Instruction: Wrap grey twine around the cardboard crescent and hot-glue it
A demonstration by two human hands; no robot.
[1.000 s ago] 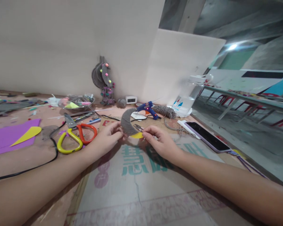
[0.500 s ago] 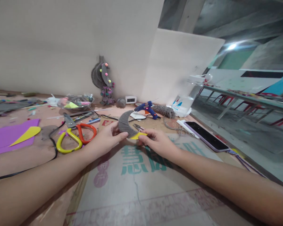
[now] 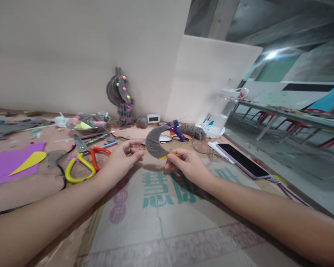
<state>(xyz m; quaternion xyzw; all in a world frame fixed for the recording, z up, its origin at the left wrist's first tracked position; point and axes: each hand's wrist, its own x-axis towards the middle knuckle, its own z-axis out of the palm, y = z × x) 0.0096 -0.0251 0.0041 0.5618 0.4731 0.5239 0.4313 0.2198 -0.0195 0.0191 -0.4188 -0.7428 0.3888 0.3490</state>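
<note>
My right hand (image 3: 185, 162) pinches the lower tip of a crescent (image 3: 155, 144) wrapped in grey yarn. A strip of yellow (image 3: 169, 155) shows along the crescent's bottom end, by my fingertips. The crescent is held above a printed cardboard sheet (image 3: 128, 231). To its left, my left hand (image 3: 128, 155) has its fingers apart and holds nothing, a small gap from the grey curve. Behind the crescent lies a blue glue gun (image 3: 178, 131) with a small red light, partly covered by the crescent's upper tip.
Scissors (image 3: 80, 168) with yellow and red handles lie left, near purple sheets (image 3: 13, 163) and a yellow teardrop piece (image 3: 29, 163). A phone (image 3: 243, 161) rests at the right edge. Behind are a yarn skein (image 3: 193, 131), a small clock (image 3: 153, 118) and a decorated grey hanging piece (image 3: 119, 96).
My left hand has let go of the crescent and drawn slightly left. The crescent has turned and shifted a little right and up, staying in my right hand.
</note>
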